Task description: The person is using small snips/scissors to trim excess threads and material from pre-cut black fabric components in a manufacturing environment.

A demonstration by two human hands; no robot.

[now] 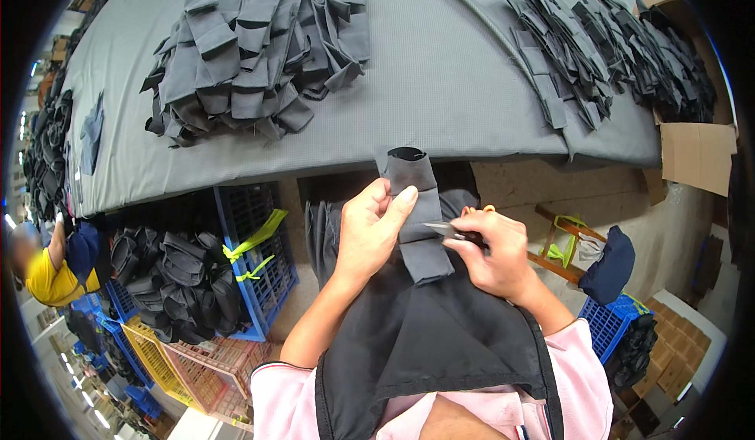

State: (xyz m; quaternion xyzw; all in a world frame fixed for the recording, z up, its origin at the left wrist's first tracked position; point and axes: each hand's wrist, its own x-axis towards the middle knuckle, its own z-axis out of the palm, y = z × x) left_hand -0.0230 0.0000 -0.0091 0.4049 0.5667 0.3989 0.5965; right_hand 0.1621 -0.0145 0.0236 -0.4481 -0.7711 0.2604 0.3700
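Observation:
My left hand (370,224) pinches a dark grey fabric strip (423,220), its thumb lying on the front. The strip stands near the table's front edge, with folded sections across it and a dark opening at its top end. In my right hand (497,251) is a pair of small snips (442,228); the pointed metal blades lie against the strip's right side. Fingers cover most of their dark handle, and a bit of orange shows by the knuckles. Below the strip, a black apron (440,346) covers my front.
A grey-covered table (440,102) stretches ahead, bearing a heap of grey fabric pieces (255,62) at left and stacked ones (566,55) at right. Blue crates (255,306) with black items stand lower left. A wooden stool (550,243) is at right. A person in yellow (55,275) is far left.

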